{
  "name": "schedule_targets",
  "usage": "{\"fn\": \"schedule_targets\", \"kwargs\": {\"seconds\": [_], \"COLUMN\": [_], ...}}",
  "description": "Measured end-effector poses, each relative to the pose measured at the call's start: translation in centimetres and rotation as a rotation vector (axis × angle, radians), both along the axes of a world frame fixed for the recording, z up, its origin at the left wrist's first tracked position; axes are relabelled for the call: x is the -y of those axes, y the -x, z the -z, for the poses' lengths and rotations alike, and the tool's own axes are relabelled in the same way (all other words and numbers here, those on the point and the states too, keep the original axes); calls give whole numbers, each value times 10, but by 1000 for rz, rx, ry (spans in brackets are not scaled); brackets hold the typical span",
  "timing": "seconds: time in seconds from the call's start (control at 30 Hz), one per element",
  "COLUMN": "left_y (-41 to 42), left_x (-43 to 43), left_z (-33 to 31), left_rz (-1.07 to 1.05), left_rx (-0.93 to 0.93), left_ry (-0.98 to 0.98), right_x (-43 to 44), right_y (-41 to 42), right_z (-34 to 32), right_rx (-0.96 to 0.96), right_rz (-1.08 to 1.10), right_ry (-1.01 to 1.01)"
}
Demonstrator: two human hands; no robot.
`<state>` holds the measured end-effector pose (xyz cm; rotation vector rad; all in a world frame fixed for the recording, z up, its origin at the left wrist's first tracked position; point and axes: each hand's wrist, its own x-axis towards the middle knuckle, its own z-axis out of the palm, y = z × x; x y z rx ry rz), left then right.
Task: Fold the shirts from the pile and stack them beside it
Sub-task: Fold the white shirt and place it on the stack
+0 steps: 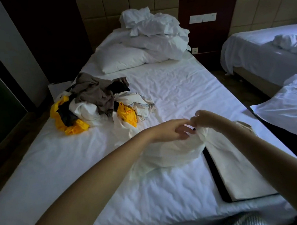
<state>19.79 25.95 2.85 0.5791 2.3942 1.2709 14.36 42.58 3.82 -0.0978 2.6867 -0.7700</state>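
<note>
Closest to my view, along the bottom edge, a strip of striped fabric point(243, 222) is cut off by the frame, and I can't tell what it belongs to. Both bare forearms reach out over the white bed sheet point(164, 195). The right hand point(205, 119) has its fingers curled and is pinching a bunched edge of the white shirt point(168, 153), which is lifted a little and sags in a rumpled heap onto the sheet in front of me. The shirt is blurred, so I can't make out a collar or sleeves. The left hand point(174, 131) sits just beside the right with its fingers loosely spread. Its fingertips are at the cloth, but I can't tell whether they touch it. Under the right forearm lies a folded white cloth point(237, 174) on a dark flat board point(215, 175), with its far end hidden by the arm. Further up on the left, well apart from the hands, is the pile of shirts point(97, 102), a tangle of grey, white, black and yellow in which single garments can't be separated. Beyond it a pillow point(123, 59) lies against crumpled white bedding point(155, 28) at the headboard. To the right, a second bed point(268, 55) and another pillow point(293, 100) are both cropped by the frame edge.
</note>
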Motion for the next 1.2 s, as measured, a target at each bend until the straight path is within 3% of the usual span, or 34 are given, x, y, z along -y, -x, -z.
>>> {"fn": "schedule_targets", "kwargs": {"seconds": [0.07, 0.17, 0.23, 0.3, 0.37, 0.43, 0.5, 0.6, 0.7, 0.77, 0.87, 0.93, 1.03, 1.2], "left_y": [1, 8, -3, -21, -36, -43, -45, -48, -48, -47, -46, -44, -36, -33], "left_x": [3, 42, 72, 94, 105, 108, 109, 109, 114, 125, 146, 156, 168, 156], "left_z": [7, 38, 65, 90, 114, 126, 126, 101, 69, 56, 37, 24, 18, 8], "left_rz": [-63, -445, -560, -495, -453, -545, -627, -481, -301, -291, -511, -598, -589, -765], "left_rx": [63, -32, 74, 194, 162, 32, -51, -104, -235, -306, -357, -343, -315, -268], "left_ry": [-7, 178, 421, 625, 715, 704, 567, 379, 413, 433, 336, 374, 581, 341], "right_x": [-4, -4, 2, 16, 34, 53, 69, 85, 89, 82, 57, 38, 14, -3], "right_y": [-3, -10, -15, -21, -30, -42, -51, -58, -55, -49, -32, -21, -8, 6], "right_z": [9, 22, 38, 56, 75, 94, 112, 127, 125, 115, 94, 75, 43, 6], "right_rx": [84, -3, -57, -33, 30, 34, 13, 0, -139, -187, -141, -139, -245, -273], "right_rz": [-90, -230, -296, -338, -393, -466, -472, -358, -282, -266, -155, -2, 117, 182], "right_ry": [-135, -333, -280, -101, -33, -28, -72, -65, -56, 64, 405, 579, 677, 752]}}
